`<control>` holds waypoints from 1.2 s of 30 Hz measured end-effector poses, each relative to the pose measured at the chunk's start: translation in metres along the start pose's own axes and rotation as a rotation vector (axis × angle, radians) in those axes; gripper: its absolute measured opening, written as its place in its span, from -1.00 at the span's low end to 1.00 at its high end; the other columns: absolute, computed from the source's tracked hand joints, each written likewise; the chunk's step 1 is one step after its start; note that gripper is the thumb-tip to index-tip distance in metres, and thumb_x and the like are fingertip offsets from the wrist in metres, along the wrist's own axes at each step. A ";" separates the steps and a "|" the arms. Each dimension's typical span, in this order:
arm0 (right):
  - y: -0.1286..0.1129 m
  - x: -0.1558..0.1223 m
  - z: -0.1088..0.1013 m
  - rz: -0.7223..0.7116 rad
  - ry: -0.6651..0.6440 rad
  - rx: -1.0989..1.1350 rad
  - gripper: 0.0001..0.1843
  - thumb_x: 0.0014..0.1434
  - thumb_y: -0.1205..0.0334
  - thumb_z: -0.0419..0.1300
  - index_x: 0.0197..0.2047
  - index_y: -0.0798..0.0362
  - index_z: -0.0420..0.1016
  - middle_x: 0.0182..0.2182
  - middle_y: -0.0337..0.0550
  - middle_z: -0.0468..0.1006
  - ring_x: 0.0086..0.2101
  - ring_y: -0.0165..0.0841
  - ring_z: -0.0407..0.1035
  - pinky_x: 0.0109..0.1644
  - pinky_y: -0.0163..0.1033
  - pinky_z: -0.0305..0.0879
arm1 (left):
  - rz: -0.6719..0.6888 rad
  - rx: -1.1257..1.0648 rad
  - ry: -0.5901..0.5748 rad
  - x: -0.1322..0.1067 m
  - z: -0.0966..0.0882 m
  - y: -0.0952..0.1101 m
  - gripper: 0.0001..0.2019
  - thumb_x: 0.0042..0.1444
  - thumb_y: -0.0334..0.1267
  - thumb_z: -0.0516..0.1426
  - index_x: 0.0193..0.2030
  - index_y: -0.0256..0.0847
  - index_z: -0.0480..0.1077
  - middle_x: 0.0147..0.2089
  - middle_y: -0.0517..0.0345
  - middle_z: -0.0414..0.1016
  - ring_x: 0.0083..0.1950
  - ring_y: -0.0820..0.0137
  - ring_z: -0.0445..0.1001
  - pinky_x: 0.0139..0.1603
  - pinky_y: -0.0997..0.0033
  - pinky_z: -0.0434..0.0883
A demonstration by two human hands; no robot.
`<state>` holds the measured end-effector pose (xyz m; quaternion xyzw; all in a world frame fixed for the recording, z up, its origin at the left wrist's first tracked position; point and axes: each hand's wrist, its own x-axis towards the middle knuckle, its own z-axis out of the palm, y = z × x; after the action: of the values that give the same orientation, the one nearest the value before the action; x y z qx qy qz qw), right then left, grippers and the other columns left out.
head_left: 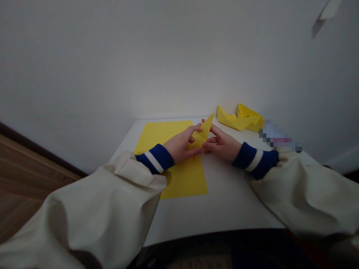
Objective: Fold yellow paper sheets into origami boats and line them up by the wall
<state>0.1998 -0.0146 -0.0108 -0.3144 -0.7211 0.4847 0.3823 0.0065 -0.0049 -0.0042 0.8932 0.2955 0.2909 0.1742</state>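
Between my two hands is a folded piece of yellow paper (206, 129), held up above the table with one pointed corner upward. My left hand (185, 144) grips its left side, fingers curled and thumb near the lower edge. On the right side, my right hand (221, 142) pinches the same paper, some fingers behind it. Under my left hand and forearm lies a flat yellow sheet (185, 183), partly covered by my sleeve. Folded yellow paper boats (238, 121) stand close together beyond my right hand.
The white table (224, 209) backs onto a pale wall (174, 56). A blurred-out, pixelated object (280, 136) lies at the table's right, beside the boats. Brown wooden furniture (28, 179) stands at the left.
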 end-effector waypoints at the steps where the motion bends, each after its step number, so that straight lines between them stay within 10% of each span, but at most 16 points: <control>1: 0.000 0.000 0.000 0.002 -0.011 -0.005 -0.16 0.07 0.30 0.16 0.32 -0.13 -0.19 0.20 0.03 0.15 -0.44 -0.52 0.39 -0.41 -0.33 0.45 | -0.033 -0.078 0.003 0.000 0.002 -0.001 -0.47 0.04 -0.19 0.17 0.13 -0.20 0.09 0.20 -0.21 0.20 -0.17 0.39 0.48 -0.22 0.33 0.47; 22: -0.006 -0.002 0.001 0.015 0.041 -0.127 -0.22 0.09 0.22 0.15 0.32 -0.03 -0.11 0.15 0.05 0.24 -0.56 -0.60 0.30 -0.54 -0.37 0.34 | -0.062 -0.477 0.009 0.005 0.005 0.000 -0.14 -0.02 -0.40 0.14 0.35 -0.10 -0.26 0.26 -0.20 0.10 0.16 0.15 0.29 0.03 0.14 0.39; 36: 0.009 -0.004 -0.008 -0.022 0.119 -0.358 -0.44 0.11 0.26 0.04 0.21 0.03 0.22 -0.02 -0.03 0.46 -0.44 -0.43 0.39 -0.36 -0.23 0.42 | -0.164 -0.730 0.006 0.006 0.005 -0.005 -0.38 -0.21 -0.49 0.01 0.10 -0.22 0.07 0.09 0.00 0.27 0.03 0.27 0.35 0.06 0.15 0.32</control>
<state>0.2097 -0.0113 -0.0179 -0.3977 -0.7753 0.3249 0.3676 0.0113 0.0015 -0.0076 0.7447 0.2436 0.3648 0.5031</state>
